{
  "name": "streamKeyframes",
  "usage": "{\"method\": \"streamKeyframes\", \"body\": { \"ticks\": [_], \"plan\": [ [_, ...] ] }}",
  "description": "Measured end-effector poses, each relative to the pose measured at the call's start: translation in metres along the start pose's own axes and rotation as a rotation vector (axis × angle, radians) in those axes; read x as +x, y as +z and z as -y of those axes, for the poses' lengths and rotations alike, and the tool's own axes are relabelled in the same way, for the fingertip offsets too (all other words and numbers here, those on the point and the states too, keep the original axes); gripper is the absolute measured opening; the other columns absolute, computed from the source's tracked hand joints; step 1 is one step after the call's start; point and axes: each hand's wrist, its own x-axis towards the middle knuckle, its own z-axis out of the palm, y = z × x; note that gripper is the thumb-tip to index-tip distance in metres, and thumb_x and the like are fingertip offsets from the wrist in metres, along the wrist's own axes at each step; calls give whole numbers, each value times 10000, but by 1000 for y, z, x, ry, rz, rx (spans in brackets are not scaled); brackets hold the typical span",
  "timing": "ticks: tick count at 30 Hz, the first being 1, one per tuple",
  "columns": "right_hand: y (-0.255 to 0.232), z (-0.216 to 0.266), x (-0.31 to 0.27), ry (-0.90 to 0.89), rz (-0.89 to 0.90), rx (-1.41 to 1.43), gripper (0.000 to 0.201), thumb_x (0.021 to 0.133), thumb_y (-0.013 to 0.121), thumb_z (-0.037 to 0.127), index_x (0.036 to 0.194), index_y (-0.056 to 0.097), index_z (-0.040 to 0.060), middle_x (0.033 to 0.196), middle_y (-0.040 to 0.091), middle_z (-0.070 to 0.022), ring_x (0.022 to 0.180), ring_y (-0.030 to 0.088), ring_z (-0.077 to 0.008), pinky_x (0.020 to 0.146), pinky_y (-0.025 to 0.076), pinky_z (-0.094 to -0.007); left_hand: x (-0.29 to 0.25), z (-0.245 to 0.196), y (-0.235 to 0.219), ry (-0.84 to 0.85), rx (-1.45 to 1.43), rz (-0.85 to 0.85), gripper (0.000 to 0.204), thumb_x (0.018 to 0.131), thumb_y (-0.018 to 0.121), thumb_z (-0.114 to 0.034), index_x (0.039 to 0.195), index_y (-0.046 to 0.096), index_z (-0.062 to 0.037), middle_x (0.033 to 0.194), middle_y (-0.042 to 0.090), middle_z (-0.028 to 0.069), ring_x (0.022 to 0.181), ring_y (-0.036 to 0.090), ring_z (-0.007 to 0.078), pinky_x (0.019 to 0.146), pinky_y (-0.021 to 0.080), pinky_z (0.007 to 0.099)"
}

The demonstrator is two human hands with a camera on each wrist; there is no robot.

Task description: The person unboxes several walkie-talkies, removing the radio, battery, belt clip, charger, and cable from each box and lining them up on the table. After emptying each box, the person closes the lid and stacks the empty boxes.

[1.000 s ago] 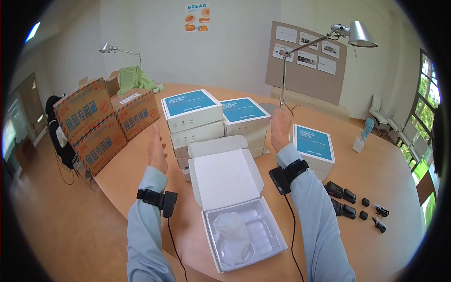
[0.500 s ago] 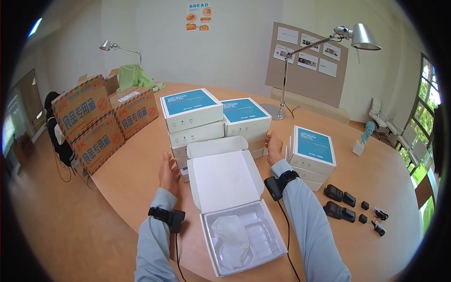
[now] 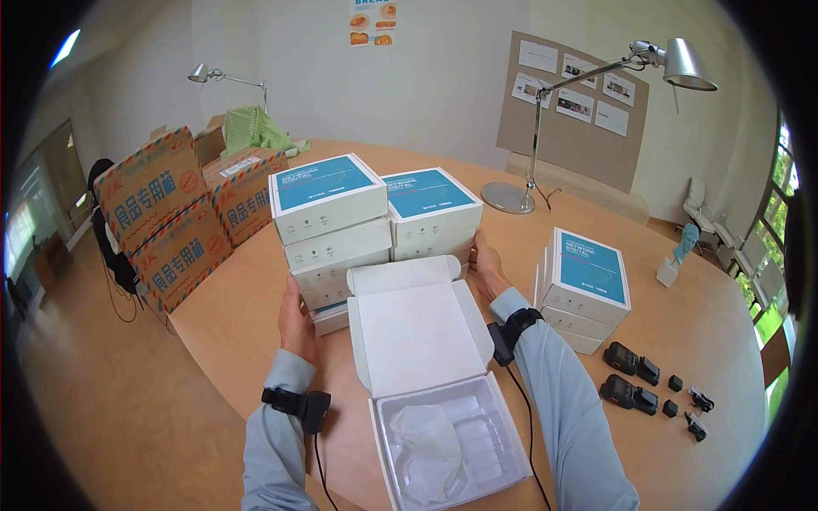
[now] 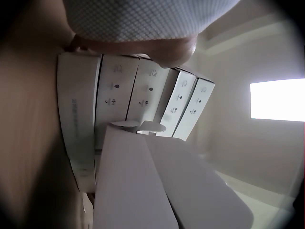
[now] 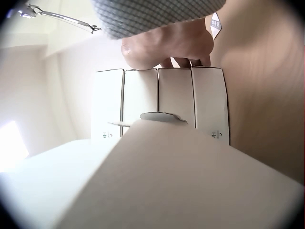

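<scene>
Two stacks of white boxes with blue lids stand side by side, the left stack (image 3: 329, 223) and the right stack (image 3: 434, 204). My left hand (image 3: 296, 324) lies against the left stack's outer side, fingers mostly straight. At the right stack's outer side rests my right hand (image 3: 487, 268); the right wrist view shows this hand (image 5: 169, 45) along the box edges. Between my forearms is an open white box (image 3: 452, 434), its lid (image 3: 417, 332) raised towards the stacks, with a clear plastic tray and a translucent bag (image 3: 430, 451) inside.
A shorter box stack (image 3: 588, 277) stands right, near black devices (image 3: 629, 394), small black cubes and cables. Brown cartons (image 3: 162, 221) and a green cloth (image 3: 254, 132) are back left. A desk lamp (image 3: 509, 198) stands behind, a small bust (image 3: 682, 247) far right.
My raised hands have come down and in to the sides of the two stacks. The stacks appear shifted left relative to the open box, and the view has turned slightly.
</scene>
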Motion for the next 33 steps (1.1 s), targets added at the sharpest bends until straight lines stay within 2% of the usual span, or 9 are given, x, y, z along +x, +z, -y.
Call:
{"method": "streamKeyframes", "body": {
  "ticks": [5,8,14,24,26,28,29,32,33],
  "plan": [
    [28,6,-13,63,222,24,688,1085,335,583,1301,585,-20,1197,669,-162,1083,629,-234,985,471,-382,-13,-19,-20,84,-11,-81,763,1013,507,-665,1501,483,-79,1431,574,75,1300,519,214,1106,409,379],
    [44,23,-43,75,401,-6,735,1105,253,572,1406,525,-40,1380,582,-212,1267,569,-275,1111,429,-418,-10,-22,-38,141,-50,-140,735,1028,511,-631,1505,479,-73,1448,575,81,1317,529,222,1112,411,374],
    [59,18,-48,159,680,65,802,1098,202,611,1545,394,-27,1526,484,-216,1415,481,-293,1187,390,-426,-16,-33,-72,262,-106,-171,700,1063,490,-569,1525,453,-45,1492,561,89,1361,520,223,1148,380,362],
    [79,5,-43,195,801,126,785,1105,207,589,1569,351,-28,1538,485,-181,1418,487,-289,1192,382,-414,-39,-48,-89,317,-49,-294,699,1088,456,-533,1565,388,-27,1565,483,102,1439,442,245,1178,340,357],
    [69,-6,-22,50,447,-121,626,1096,389,497,1412,575,-10,1445,577,-206,1342,555,-282,1113,449,-436,-45,-54,-86,282,-33,-343,694,1089,459,-524,1562,389,-20,1561,483,100,1433,448,260,1178,339,359],
    [47,6,-8,-146,140,-737,389,994,550,326,1137,732,13,1283,663,-237,1219,617,-330,986,513,-454,-55,-57,-85,321,-15,-425,652,1088,498,-475,1538,416,-10,1532,502,101,1411,463,276,1173,340,372],
    [34,7,-8,-150,152,-738,389,994,550,326,1137,732,13,1283,663,-237,1219,617,-330,986,513,-454,-56,-58,-86,328,-17,-436,652,1088,498,-475,1538,416,-10,1532,502,101,1411,463,276,1173,340,372],
    [1,-4,-19,-413,-210,-1262,310,873,575,213,1047,747,22,1180,681,-249,1132,605,-455,938,514,-517,-61,-81,-81,678,427,-562,556,1055,601,-333,1484,475,-3,1518,511,127,1398,468,295,1171,344,391],
    [-5,-11,-24,-390,-261,-1348,320,871,580,220,1061,741,18,1185,681,-246,1147,599,-459,957,503,-542,-67,-93,-68,864,688,-567,541,1010,650,-264,1462,499,-7,1518,507,150,1412,453,308,1174,341,406]
  ]
}}
